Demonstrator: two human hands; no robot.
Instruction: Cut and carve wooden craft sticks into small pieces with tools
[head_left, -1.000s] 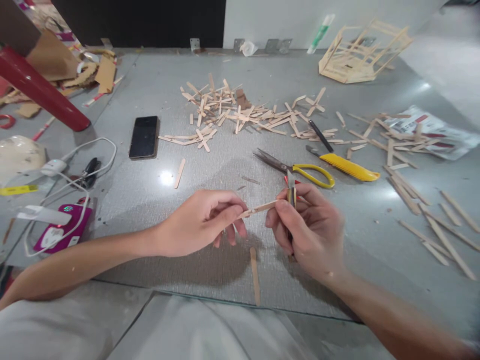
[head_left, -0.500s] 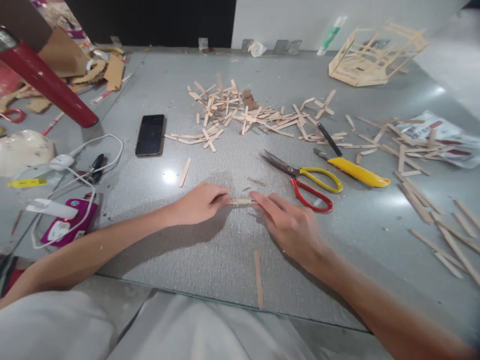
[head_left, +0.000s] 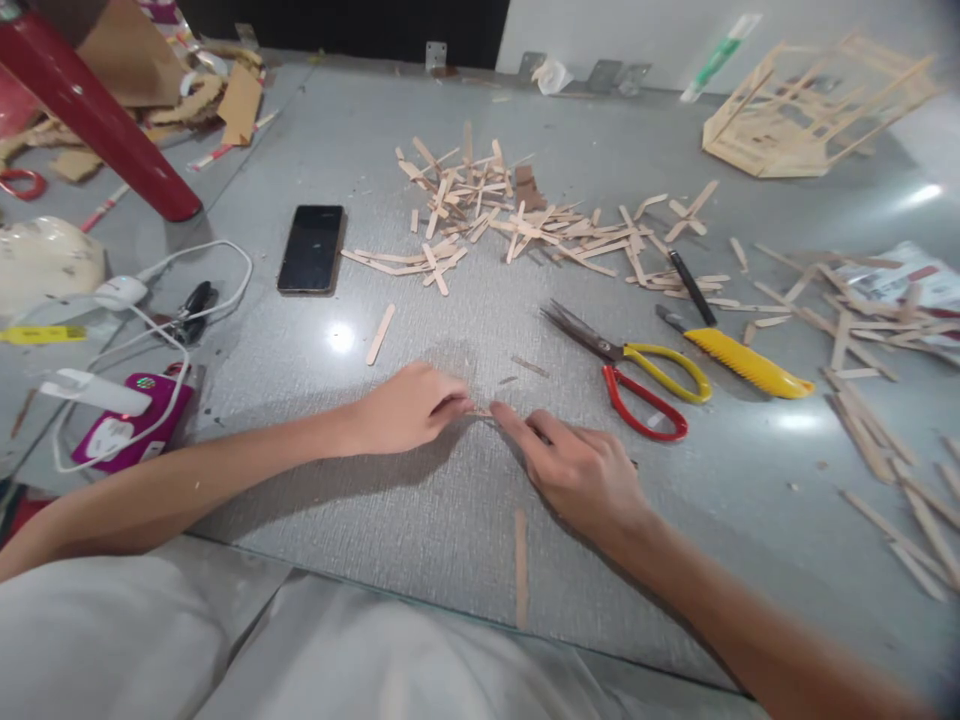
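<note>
A small wooden stick piece point(head_left: 481, 412) spans the gap between my two hands, just above the grey table. My left hand point(head_left: 415, 408) pinches its left end with closed fingers. My right hand point(head_left: 577, 460) is curled at its right end, index finger stretched along it; something dark shows under the curled fingers, too hidden to name. Behind my hands lie thin wood slivers point(head_left: 530, 366). One wooden stick point(head_left: 521, 568) lies near the front edge, another point(head_left: 381, 334) beyond my left hand. Scissors point(head_left: 622, 352) with red and yellow handles rest open to the right.
Stick pieces point(head_left: 525, 225) are heaped across the middle back, with a phone point(head_left: 311, 250) left of them. A yellow cutter point(head_left: 750, 362) and more sticks point(head_left: 862, 425) lie right. A stick frame point(head_left: 772, 150) stands back right; a purple power adapter point(head_left: 131, 430) with cables sits left.
The view has shifted slightly. My hands have drawn a little closer together, and less of the stick piece shows between them. My right hand's fingers are more curled.
</note>
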